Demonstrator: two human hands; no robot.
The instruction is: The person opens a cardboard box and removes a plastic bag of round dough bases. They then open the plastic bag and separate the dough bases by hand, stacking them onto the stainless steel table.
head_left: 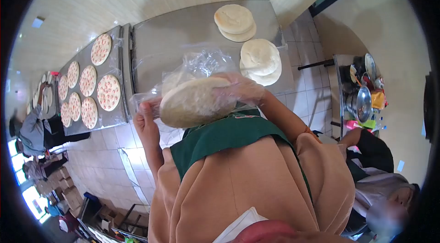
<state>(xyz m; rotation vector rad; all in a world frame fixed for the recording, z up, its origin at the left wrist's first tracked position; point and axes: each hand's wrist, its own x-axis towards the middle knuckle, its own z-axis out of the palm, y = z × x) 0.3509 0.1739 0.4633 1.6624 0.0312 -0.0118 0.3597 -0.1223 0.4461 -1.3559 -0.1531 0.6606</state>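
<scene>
A pale round flatbread (192, 105) is inside a clear plastic bag (206, 62), tilted in front of the green apron. My left hand (145, 121) pinches the bag's edge at the bread's left side, thumb up. On the right, my right hand (236, 88) is in or behind the clear plastic, closed on the bread's right edge. Beyond the hands, part of the plastic lies crumpled over the metal table (169, 32). Two small stacks of plain round breads, a back stack (234, 19) and a nearer stack (260, 58), lie at the table's right side.
At left, another table (94, 86) holds several round breads with pink toppings (109, 92). People stand at far left (34, 128). A person (373, 151) is close at lower right, near a side table with metal bowls (363, 104). Boxes (71, 199) stand at lower left.
</scene>
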